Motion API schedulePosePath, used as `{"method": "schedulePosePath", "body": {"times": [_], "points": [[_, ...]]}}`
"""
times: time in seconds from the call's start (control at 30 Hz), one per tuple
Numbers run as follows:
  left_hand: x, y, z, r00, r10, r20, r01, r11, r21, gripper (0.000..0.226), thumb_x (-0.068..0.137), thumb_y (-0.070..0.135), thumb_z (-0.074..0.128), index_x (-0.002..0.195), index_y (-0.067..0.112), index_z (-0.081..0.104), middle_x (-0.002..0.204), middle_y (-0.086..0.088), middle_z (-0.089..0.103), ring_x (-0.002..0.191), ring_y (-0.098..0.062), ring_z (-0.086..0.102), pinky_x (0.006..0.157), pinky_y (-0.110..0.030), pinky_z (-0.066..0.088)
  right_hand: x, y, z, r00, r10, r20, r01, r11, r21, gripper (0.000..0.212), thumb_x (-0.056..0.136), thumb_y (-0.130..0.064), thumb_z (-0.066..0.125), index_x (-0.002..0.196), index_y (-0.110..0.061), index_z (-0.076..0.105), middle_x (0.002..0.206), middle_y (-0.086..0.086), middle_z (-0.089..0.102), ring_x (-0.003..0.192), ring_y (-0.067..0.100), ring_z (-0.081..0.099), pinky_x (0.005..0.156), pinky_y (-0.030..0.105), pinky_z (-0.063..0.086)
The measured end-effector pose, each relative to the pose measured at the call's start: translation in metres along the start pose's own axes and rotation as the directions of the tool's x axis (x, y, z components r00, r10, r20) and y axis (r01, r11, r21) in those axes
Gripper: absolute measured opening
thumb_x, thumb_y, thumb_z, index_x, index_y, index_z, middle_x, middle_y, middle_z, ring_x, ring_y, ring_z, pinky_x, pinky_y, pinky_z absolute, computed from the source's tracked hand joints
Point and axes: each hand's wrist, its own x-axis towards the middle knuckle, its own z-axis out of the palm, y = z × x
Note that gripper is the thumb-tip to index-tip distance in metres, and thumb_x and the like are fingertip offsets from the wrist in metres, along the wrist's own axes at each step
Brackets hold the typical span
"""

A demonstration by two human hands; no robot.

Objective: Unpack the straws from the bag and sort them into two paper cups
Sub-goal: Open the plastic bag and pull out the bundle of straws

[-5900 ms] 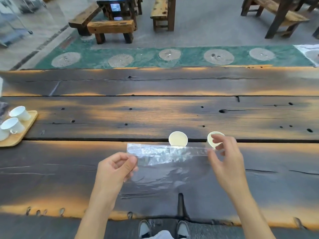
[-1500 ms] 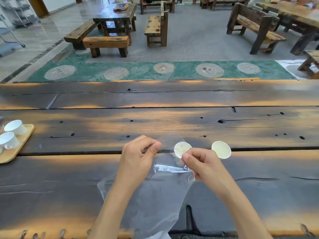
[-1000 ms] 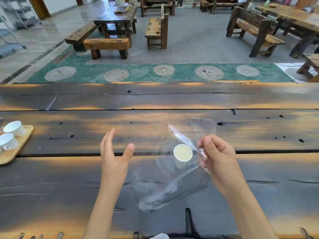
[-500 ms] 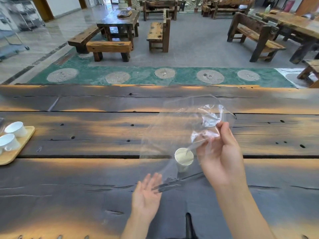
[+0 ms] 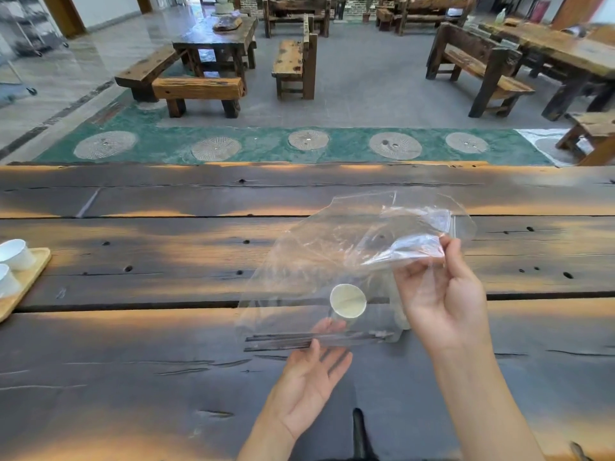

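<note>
My right hand (image 5: 442,294) pinches one end of a clear plastic bag (image 5: 332,247) and holds it up above the dark wooden table (image 5: 149,344). The bag hangs slanted down to the left. Thin dark straws (image 5: 316,341) lie inside along its lower edge. My left hand (image 5: 309,380) is open, palm up, just under that edge, with its fingertips against the bag. One white paper cup (image 5: 347,301) stands upright on the table and shows through the plastic. The second cup is mostly hidden behind the bag and my right hand.
A wooden tray (image 5: 30,277) with white ceramic cups (image 5: 13,254) sits at the table's left edge. A dark gap between planks (image 5: 133,306) runs across the table. Beyond the far edge are benches and other tables on the floor.
My left hand let go of the bag and dropped beneath it, palm up. My right hand lifted the bag up and to the right, so the straws slid to its low end.
</note>
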Motion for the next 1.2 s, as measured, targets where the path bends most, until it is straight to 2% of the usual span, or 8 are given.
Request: {"method": "schedulePosePath", "body": {"times": [0.1, 0.23, 0.37, 0.57, 0.73, 0.9, 1.03, 1.2], "points": [[0.003, 0.014, -0.001, 0.986, 0.1, -0.131, -0.105, 0.994, -0.025, 0.022, 0.087, 0.018, 0.072, 0.103, 0.004, 0.075, 0.117, -0.02, 0.071, 0.112, -0.038, 0.068, 0.09, -0.046, 0.057, 0.003, -0.009, -0.018, 0.998, -0.07, -0.005, 0.066, 0.964, -0.257, 0.02, 0.099, -0.026, 0.053, 0.085, -0.018, 0.065, 0.087, -0.003, 0.06, 0.071, 0.013, 0.056, 0.072, 0.027, 0.051], [0.0, 0.043, -0.014, 0.919, 0.244, -0.309, -0.232, 0.97, 0.074, 0.014, 0.086, 0.014, 0.059, 0.091, 0.004, 0.068, 0.084, -0.014, 0.072, 0.08, -0.027, 0.074, 0.071, -0.037, 0.062, 0.002, -0.032, -0.047, 0.977, -0.175, 0.121, 0.211, 0.873, -0.44, 0.01, 0.094, -0.014, 0.059, 0.094, -0.02, 0.067, 0.088, -0.002, 0.065, 0.072, 0.015, 0.059, 0.073, 0.028, 0.051], [-0.008, 0.072, -0.024, 0.873, 0.343, -0.348, -0.222, 0.913, 0.342, 0.015, 0.084, 0.015, 0.06, 0.096, 0.006, 0.061, 0.069, -0.006, 0.07, 0.058, -0.015, 0.067, 0.055, -0.024, 0.058, 0.005, -0.055, -0.064, 0.98, -0.134, 0.144, 0.197, 0.695, -0.691, 0.035, 0.083, -0.02, 0.071, 0.118, -0.021, 0.067, 0.074, -0.001, 0.063, 0.063, 0.016, 0.06, 0.066, 0.03, 0.056], [-0.015, 0.096, -0.032, 0.898, 0.326, -0.295, -0.134, 0.842, 0.523, 0.017, 0.086, 0.016, 0.062, 0.1, 0.006, 0.064, 0.072, -0.007, 0.07, 0.057, -0.015, 0.063, 0.054, -0.024, 0.052, 0.02, -0.059, -0.074, 0.997, 0.074, -0.015, -0.051, 0.512, -0.857, 0.046, 0.077, -0.026, 0.075, 0.122, -0.026, 0.068, 0.089, 0.005, 0.071, 0.068, 0.031, 0.069, 0.073, 0.038, 0.054], [-0.024, 0.105, -0.036, 0.899, 0.346, -0.268, -0.136, 0.804, 0.579, 0.011, 0.093, 0.01, 0.057, 0.1, 0.004, 0.063, 0.071, -0.009, 0.069, 0.056, -0.015, 0.062, 0.053, -0.022, 0.052, 0.033, -0.056, -0.081, 0.99, 0.129, -0.056, -0.113, 0.491, -0.864, 0.035, 0.085, -0.026, 0.071, 0.121, -0.027, 0.069, 0.098, 0.009, 0.067, 0.077, 0.038, 0.073, 0.083, 0.047, 0.053], [-0.034, 0.114, -0.043, 0.91, 0.325, -0.258, -0.092, 0.765, 0.638, 0.013, 0.09, 0.011, 0.06, 0.1, 0.003, 0.063, 0.072, -0.01, 0.069, 0.06, -0.016, 0.062, 0.055, -0.024, 0.051, 0.046, -0.047, -0.075, 0.938, 0.316, -0.142, -0.231, 0.266, -0.936, 0.048, 0.081, -0.041, 0.075, 0.127, -0.031, 0.061, 0.105, 0.013, 0.072, 0.075, 0.035, 0.073, 0.088, 0.051, 0.055], [-0.041, 0.12, -0.049, 0.916, 0.307, -0.258, -0.063, 0.746, 0.663, 0.02, 0.085, 0.016, 0.064, 0.1, 0.004, 0.064, 0.076, -0.012, 0.069, 0.063, -0.02, 0.062, 0.06, -0.029, 0.05, 0.054, -0.025, -0.071, 0.936, 0.306, -0.176, -0.216, 0.103, -0.971, 0.02, 0.092, -0.011, 0.065, 0.111, -0.017, 0.061, 0.092, 0.021, 0.074, 0.064, 0.028, 0.069, 0.065, 0.035, 0.054], [-0.047, 0.128, -0.066, 0.837, 0.4, -0.375, -0.071, 0.757, 0.649, 0.018, 0.088, 0.018, 0.064, 0.099, 0.004, 0.066, 0.076, -0.011, 0.07, 0.059, -0.02, 0.063, 0.057, -0.03, 0.051, 0.053, -0.017, -0.075, 0.98, 0.191, -0.047, -0.099, 0.269, -0.958, 0.016, 0.098, -0.002, 0.054, 0.085, -0.002, 0.064, 0.07, 0.011, 0.069, 0.056, 0.019, 0.062, 0.053, 0.023, 0.048]]}}
